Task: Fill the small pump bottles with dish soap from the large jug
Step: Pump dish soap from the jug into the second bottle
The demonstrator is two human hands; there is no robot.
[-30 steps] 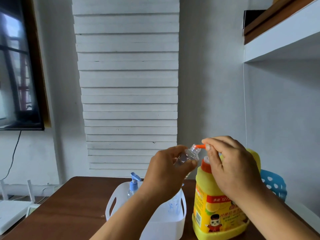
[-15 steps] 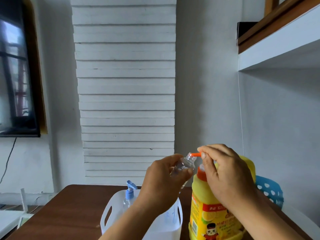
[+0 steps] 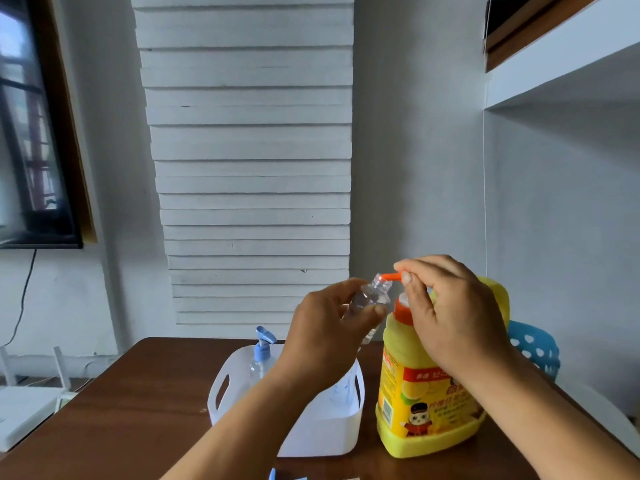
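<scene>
So the yellow jug (image 3: 429, 393) was my landmark here, standing upright on the brown desk (image 3: 138, 410). Just left of it sat a white basket (image 3: 322, 434) with a blue-topped pump bottle (image 3: 262, 355) waiting inside.

Up by the jug's neck, the left hand (image 3: 325, 337) had its fingers (image 3: 375, 311) wrapped around a small clear bottle (image 3: 372, 296), tilted so its open mouth met the orange spout (image 3: 392, 277). The right hand (image 3: 453, 313) sat over the jug's pump head, fingers curled, thumb and forefinger pinching the spout.

Handling-wise, I'd guess that little bottle was light, thin and squashy, so hold it around the body without squeezing. Soap on plastic probably gets slippery fast. The jug looked heavy enough to stay put while pumped; if it needed moving, I'd take the handle behind the neck.

Behind all that was a white slatted wall panel (image 3: 249, 150).
</scene>
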